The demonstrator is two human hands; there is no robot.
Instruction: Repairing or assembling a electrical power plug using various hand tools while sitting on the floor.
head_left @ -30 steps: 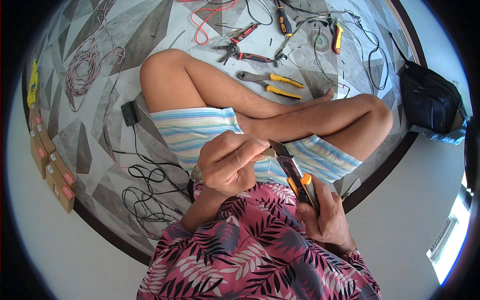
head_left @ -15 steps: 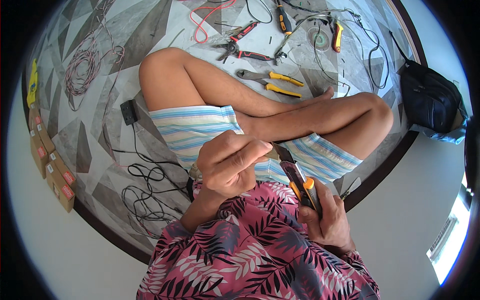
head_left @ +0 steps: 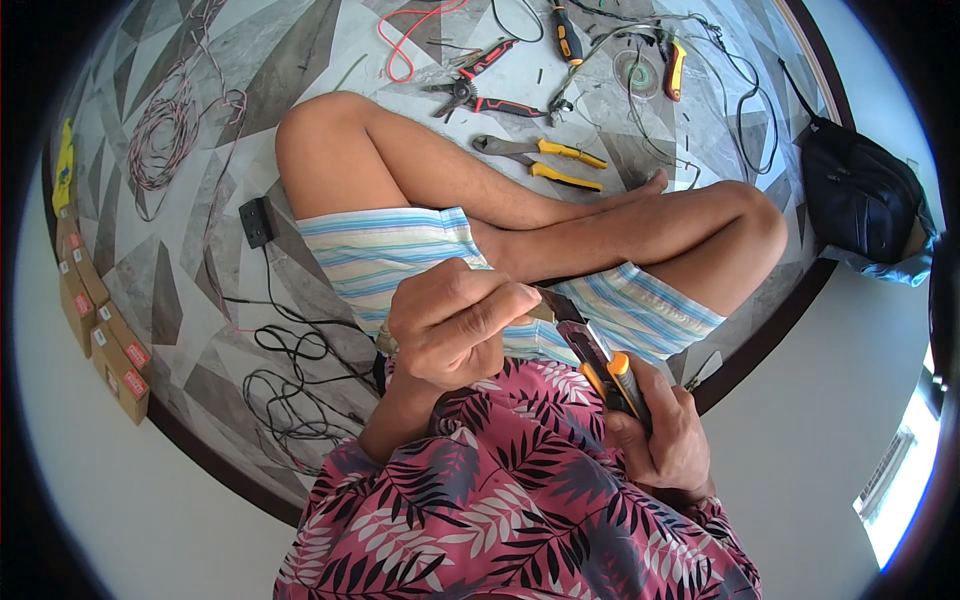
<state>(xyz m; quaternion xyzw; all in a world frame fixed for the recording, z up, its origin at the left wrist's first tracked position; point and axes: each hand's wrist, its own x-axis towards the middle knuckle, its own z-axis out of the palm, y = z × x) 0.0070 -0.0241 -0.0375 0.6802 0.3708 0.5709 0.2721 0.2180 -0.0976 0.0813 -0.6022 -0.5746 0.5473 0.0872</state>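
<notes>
My right hand (head_left: 662, 432) is wrapped round a snap-off utility knife (head_left: 588, 345) with a dark body and yellow grips. The knife points up and to the left, toward my other hand. My left hand (head_left: 452, 328) is closed in a pinch on a small flat tan piece (head_left: 543, 309) right beside the knife's blade end. Fingers cover most of that piece, so its kind cannot be made out. Both hands are held over my lap, above the striped shorts (head_left: 385, 250).
Beyond my crossed legs lie yellow-handled pliers (head_left: 565, 152), red-and-black wire strippers (head_left: 465, 95), a screwdriver (head_left: 567, 38) and a red-and-yellow tool (head_left: 676, 72). Black cable (head_left: 290, 400) and a socket block (head_left: 257, 223) are at left, cartons (head_left: 120, 375) by the wall, a black bag (head_left: 862, 190) at right.
Both hands keep their holds. My left hand has shifted slightly to the left with the tan piece; the knife has barely moved.
</notes>
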